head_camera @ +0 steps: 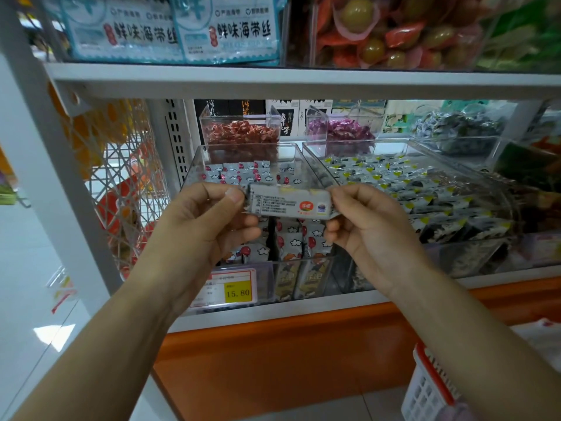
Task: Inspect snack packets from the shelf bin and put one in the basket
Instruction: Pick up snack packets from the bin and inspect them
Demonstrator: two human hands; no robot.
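A small silver-grey rectangular foil snack packet (288, 202) was held level at the centre of the view, its printed back turned to the camera. Its nine o'clock end was pinched between the thumb and curled fingers of the left hand (209, 220), and its three o'clock end was gripped the same way by the right hand (364, 226). The packet was held above a clear plastic shelf bin (194, 165) filled with packets printed with red balloons and white clouds. A yellow price tag (238, 292) marked 15.80 was fixed at the bin's six o'clock edge. A second clear bin (473, 177) of black-and-yellow packets was set at its three o'clock. A white plastic basket with a red rim (431, 387) was seen at five o'clock, well apart from the packet.
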